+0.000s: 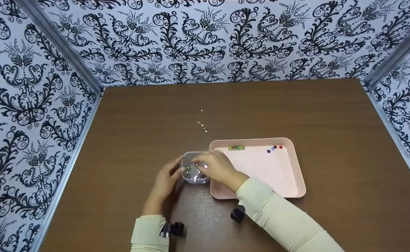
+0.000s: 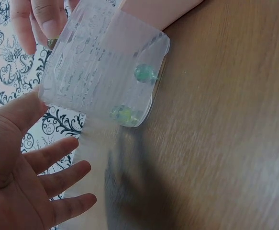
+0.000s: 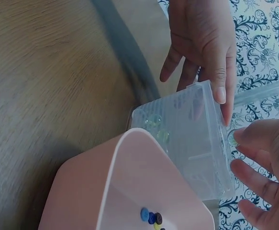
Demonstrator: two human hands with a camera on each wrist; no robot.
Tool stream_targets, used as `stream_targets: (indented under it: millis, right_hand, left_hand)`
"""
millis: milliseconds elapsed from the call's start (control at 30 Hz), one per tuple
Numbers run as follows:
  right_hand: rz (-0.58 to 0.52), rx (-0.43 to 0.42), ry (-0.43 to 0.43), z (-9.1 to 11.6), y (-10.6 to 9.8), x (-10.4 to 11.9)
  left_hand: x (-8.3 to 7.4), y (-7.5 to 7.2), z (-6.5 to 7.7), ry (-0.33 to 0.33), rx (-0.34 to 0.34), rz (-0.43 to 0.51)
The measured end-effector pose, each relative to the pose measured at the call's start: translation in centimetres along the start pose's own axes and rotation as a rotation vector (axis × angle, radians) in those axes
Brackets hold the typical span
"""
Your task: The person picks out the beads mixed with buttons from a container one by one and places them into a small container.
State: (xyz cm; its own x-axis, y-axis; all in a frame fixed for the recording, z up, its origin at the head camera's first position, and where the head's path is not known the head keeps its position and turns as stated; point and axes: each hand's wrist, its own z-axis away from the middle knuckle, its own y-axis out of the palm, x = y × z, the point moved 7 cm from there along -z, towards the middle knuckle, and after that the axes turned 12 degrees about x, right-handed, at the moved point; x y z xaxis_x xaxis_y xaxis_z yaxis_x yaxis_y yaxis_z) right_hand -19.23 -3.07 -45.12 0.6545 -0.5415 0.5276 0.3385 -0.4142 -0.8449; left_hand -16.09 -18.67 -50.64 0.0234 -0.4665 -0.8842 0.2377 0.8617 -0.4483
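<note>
A clear plastic box [image 1: 187, 154] stands on the table against the left side of a pink tray [image 1: 257, 175]. Green-tinted glass marbles [image 2: 144, 73] show through its wall at the bottom. Over the box, my right hand [image 1: 217, 166] pinches a green marble [image 3: 232, 138] between thumb and fingertips, close to the rim. My left hand [image 1: 164, 182] rests at the box's left side. Its thumb touches the rim, and its other fingers extend straight and spread, as the left wrist view shows.
Several marbles [image 1: 236, 148] line up along the tray's far wall, left of centre. Small round buttons [image 1: 273, 148] in blue, red and dark colours lie near its far right corner. Bright light spots fall on the brown table [image 1: 148, 122]. Patterned walls [image 1: 205, 38] enclose its back and sides.
</note>
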Motion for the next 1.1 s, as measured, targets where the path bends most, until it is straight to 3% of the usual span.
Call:
stream_targets:
  millis: [300, 633, 1100]
  right_hand:
    - [0.046, 0.012, 0.002, -0.01, 0.17, 0.23]
    - [0.054, 0.024, 0.009, 0.25, 0.19, 0.04]
    - [0.050, 0.032, 0.005, 0.88, -0.20, -0.14]
  left_hand:
    - [0.22, -0.04, -0.05, 0.004, -0.012, -0.040]
    - [0.15, -0.04, 0.01, -0.018, -0.012, -0.001]
    - [0.20, 0.03, 0.07, -0.032, -0.001, -0.028]
